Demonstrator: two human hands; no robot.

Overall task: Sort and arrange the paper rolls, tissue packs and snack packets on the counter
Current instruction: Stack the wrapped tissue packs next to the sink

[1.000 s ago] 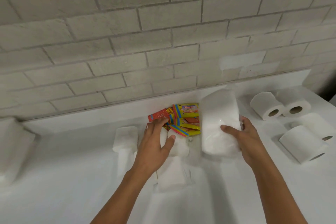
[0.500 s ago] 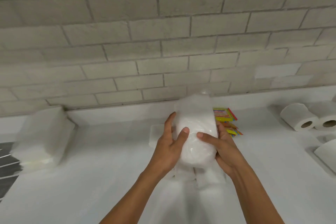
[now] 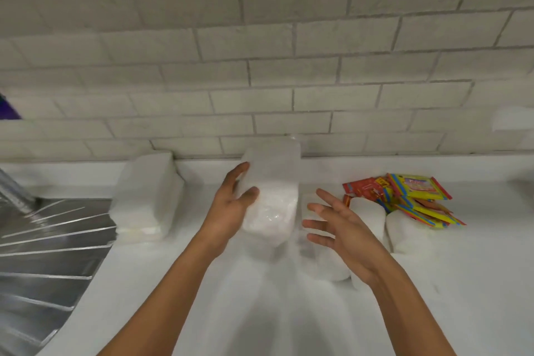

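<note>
1. White plastic-wrapped tissue pack (image 3: 270,199) stands upright on the tabletop (image 3: 260,312); left hand (image 3: 228,211) grips its side.
2. Right hand (image 3: 344,228) hovers beside it, fingers (image 3: 315,206) spread apart; snack packets (image 3: 404,196) lie right.

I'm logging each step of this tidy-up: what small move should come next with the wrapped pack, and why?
Probably set the wrapped tissue pack down beside the tissue stack by the wall. Only the left hand holds it; the right hand is open and apart from it. A bare strip of counter lies between pack and stack, away from the snack packets.
</note>
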